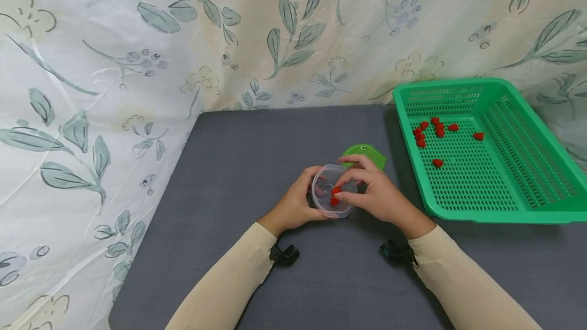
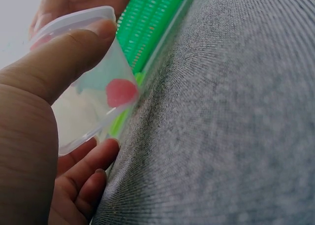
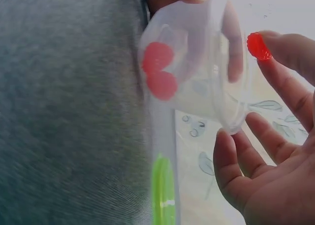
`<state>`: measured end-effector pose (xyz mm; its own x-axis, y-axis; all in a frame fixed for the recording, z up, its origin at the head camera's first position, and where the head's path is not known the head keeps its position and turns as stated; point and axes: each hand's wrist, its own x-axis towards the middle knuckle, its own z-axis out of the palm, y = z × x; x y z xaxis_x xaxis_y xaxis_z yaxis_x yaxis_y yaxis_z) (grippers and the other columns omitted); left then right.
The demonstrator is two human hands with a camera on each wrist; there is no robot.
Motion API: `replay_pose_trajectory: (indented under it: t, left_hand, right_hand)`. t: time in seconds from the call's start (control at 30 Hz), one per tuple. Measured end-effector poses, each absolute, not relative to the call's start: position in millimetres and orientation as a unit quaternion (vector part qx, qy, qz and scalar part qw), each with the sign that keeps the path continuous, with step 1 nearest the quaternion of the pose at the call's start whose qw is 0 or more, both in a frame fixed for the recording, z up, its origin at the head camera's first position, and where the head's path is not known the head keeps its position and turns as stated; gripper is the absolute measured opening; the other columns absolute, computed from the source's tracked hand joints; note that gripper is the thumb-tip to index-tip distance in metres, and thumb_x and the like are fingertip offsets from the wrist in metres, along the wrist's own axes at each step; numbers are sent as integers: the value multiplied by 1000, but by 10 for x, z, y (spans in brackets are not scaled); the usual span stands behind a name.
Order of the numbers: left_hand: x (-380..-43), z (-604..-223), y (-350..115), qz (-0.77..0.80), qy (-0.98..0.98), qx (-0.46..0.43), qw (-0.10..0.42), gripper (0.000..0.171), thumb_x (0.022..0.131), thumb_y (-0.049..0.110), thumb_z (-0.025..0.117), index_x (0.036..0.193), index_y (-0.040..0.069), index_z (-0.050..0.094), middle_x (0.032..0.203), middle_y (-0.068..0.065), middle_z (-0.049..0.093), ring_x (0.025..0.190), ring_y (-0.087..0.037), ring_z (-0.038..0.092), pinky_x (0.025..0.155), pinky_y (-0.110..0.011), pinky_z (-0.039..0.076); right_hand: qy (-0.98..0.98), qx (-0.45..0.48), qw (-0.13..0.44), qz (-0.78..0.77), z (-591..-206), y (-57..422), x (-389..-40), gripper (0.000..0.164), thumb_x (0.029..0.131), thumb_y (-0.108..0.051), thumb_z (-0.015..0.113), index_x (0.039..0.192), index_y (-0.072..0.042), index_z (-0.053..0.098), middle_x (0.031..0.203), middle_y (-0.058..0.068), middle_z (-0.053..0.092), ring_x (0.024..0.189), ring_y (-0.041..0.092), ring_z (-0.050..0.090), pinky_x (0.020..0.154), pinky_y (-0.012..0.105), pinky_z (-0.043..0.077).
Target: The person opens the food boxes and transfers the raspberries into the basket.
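Observation:
My left hand grips a clear plastic cup around its side, thumb near the rim. In the right wrist view, two red raspberries lie at the cup's bottom, seen through its wall. Between thumb and index finger, my right hand pinches another raspberry just outside the cup's mouth. The other right fingers are spread near the rim. Behind the cup lies a bright green lid, partly hidden by my right hand.
A green slotted basket stands on the right of the dark grey table, with several raspberries scattered inside, mostly toward its far left. A leaf-patterned curtain hangs along the back and left.

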<state>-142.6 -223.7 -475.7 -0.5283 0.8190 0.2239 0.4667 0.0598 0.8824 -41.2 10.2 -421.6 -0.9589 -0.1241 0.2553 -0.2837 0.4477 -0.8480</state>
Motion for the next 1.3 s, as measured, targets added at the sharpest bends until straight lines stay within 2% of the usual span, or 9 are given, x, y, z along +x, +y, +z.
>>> replay_pose_trajectory:
  t: [0.17, 0.33, 0.43, 0.67, 0.93, 1.17, 1.3]
  left_hand:
    - [-1419, -4760, -2243, 508, 715, 448, 175, 107, 80, 17, 102, 163, 22, 34, 155, -5, 51, 127, -17, 58, 108, -39, 49]
    - [-1406, -4759, -2249, 512, 712, 446, 180, 106, 80, 16, 101, 162, 24, 34, 155, -4, 51, 129, -17, 58, 110, -38, 48]
    - [-1406, -4760, -2245, 514, 711, 445, 181, 106, 81, 16, 101, 162, 23, 34, 155, -6, 51, 128, -18, 58, 110, -38, 48]
    - [-1410, -4775, -2236, 514, 711, 446, 176, 106, 79, 17, 102, 161, 21, 35, 153, -7, 52, 129, -20, 58, 109, -39, 49]
    - [-1404, -4782, -2231, 517, 711, 441, 181, 106, 79, 17, 102, 162, 22, 36, 152, -6, 53, 126, -19, 59, 108, -38, 49]
    - [-1400, -4784, -2228, 518, 709, 444, 178, 106, 79, 17, 103, 162, 22, 37, 153, -7, 53, 129, -20, 58, 109, -40, 48]
    - [-1397, -4791, -2240, 520, 709, 442, 177, 108, 78, 17, 103, 162, 23, 36, 154, -5, 52, 130, -19, 58, 110, -41, 48]
  right_hand:
    - [-848, 116, 84, 511, -4181, 129, -399, 20, 91, -2, 89, 102, -17, 81, 153, 13, 49, 133, 38, 53, 90, 52, 53]
    - [-854, 116, 101, 497, -4085, 154, -356, 20, 90, -4, 90, 102, -17, 82, 152, 9, 50, 124, 32, 60, 85, 55, 55]
    - [-856, 118, 116, 489, -4009, 165, -323, 21, 90, -4, 91, 103, -18, 82, 152, 6, 52, 124, 29, 60, 84, 53, 55]
    - [-855, 128, 141, 483, -3858, 190, -257, 23, 91, -2, 89, 103, -21, 83, 152, 3, 53, 126, 25, 55, 85, 34, 53]
    - [-850, 126, 160, 486, -3724, 221, -181, 27, 89, 1, 89, 102, -22, 83, 152, -1, 53, 129, 22, 52, 84, 33, 55]
    - [-845, 119, 177, 490, -3632, 313, -127, 29, 87, 8, 88, 103, -15, 82, 150, 4, 55, 128, 23, 52, 87, 25, 51]
    - [-848, 113, 190, 483, -3564, 401, -103, 30, 86, 12, 87, 102, -12, 82, 148, 5, 57, 123, 18, 55, 87, 25, 47]
